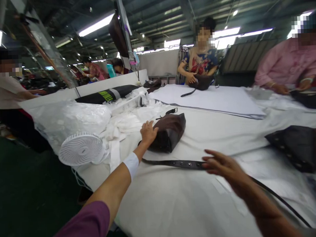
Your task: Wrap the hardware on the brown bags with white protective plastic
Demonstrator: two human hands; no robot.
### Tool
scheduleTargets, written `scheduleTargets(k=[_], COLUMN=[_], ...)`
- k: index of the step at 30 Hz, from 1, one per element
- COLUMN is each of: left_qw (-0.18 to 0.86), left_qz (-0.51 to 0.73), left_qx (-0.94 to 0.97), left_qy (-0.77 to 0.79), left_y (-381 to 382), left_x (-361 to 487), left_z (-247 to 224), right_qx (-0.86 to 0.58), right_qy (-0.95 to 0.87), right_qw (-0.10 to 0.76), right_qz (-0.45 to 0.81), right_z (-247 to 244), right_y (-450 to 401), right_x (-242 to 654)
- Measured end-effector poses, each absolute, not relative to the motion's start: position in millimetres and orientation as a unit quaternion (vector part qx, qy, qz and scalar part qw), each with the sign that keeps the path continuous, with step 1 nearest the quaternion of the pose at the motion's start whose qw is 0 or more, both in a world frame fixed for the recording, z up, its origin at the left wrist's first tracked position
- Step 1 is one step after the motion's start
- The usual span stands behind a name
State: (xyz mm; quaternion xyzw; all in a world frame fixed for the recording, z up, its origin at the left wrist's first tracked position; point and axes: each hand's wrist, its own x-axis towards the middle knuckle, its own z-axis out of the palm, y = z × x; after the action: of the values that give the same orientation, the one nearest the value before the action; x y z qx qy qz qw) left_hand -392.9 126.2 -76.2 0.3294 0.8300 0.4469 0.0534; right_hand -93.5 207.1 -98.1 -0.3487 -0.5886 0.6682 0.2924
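A dark brown bag (171, 130) with a black end panel lies on the white-covered table in front of me. My left hand (149, 133) rests against its left side, fingers slightly apart and the thumb touching the bag. A small buckled strap (172, 111) sticks out behind the bag. From its near side a long black strap (173, 163) with metal studs runs right across the cloth. Over that strap hovers my right hand (220, 163), open and a little blurred, fingers spread; whether it touches the strap I cannot tell.
A white fan (82, 149) and clear plastic bags (74, 115) sit along the left edge. White wrapping material (129, 119) is heaped behind. Another dark bag (295, 147) lies at right. Across the table, two people handle dark bags, one beside a white board (212, 100).
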Motion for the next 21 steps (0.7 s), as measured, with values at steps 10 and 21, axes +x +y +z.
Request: scheduleTargets(k=[10, 21], left_qw=[0.179, 0.123], left_qz=[0.484, 0.694], left_qx=[0.385, 0.212], left_qy=[0.765, 0.677], left_y=[85, -8], left_x=[-347, -284], left_z=[-93, -127], right_qx=[-0.337, -0.408], right_qy=[-0.370, -0.313], right_qw=[0.282, 0.363], right_qz=[0.818, 0.777], right_z=[-136, -118], right_y=[109, 160], right_x=[-216, -97])
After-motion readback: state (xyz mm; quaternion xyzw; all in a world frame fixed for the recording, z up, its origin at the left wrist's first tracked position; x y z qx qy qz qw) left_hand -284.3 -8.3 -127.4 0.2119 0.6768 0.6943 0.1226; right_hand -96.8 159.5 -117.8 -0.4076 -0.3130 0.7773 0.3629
